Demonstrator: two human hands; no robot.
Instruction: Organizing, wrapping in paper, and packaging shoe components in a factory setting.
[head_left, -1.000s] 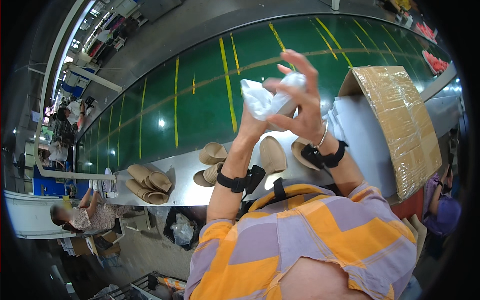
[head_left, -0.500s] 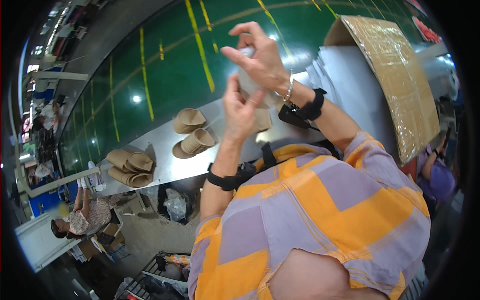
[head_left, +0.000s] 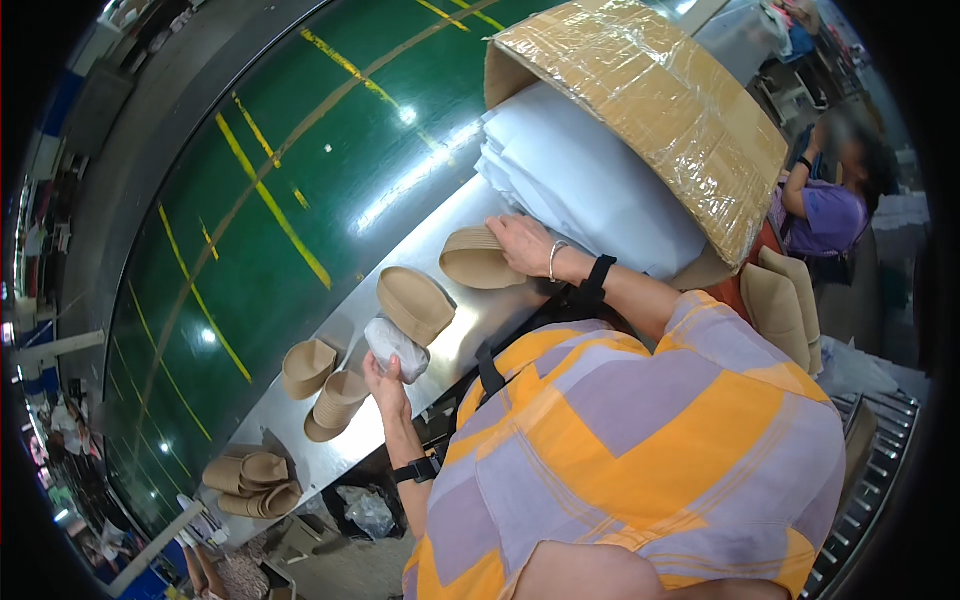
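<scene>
My left hand [head_left: 388, 380] is closed round the lower side of a white paper-wrapped bundle [head_left: 398, 350]. This bundle lies against a brown curved, cup-like piece [head_left: 415, 303] on the metal bench. Farther right, my right hand [head_left: 522, 245] grips the edge of a stack of nested brown cup-like pieces [head_left: 475, 258], thumb and fingers at its rim. Left of my left hand sit two more brown stacks, one upright [head_left: 309, 368] and one tipped on its side [head_left: 337, 405].
A taped cardboard box [head_left: 650, 75] holding white sheets [head_left: 590, 180] stands right of my right hand. Beyond the metal bench [head_left: 375, 425] runs a green belt [head_left: 290, 150]. More brown pieces [head_left: 250, 483] lie at the bench's left end. A person in purple [head_left: 825, 215] is at far right.
My hands have come apart from above the bench. The left has lowered the white bundle; the right has reached to the brown stack. My view has swung right.
</scene>
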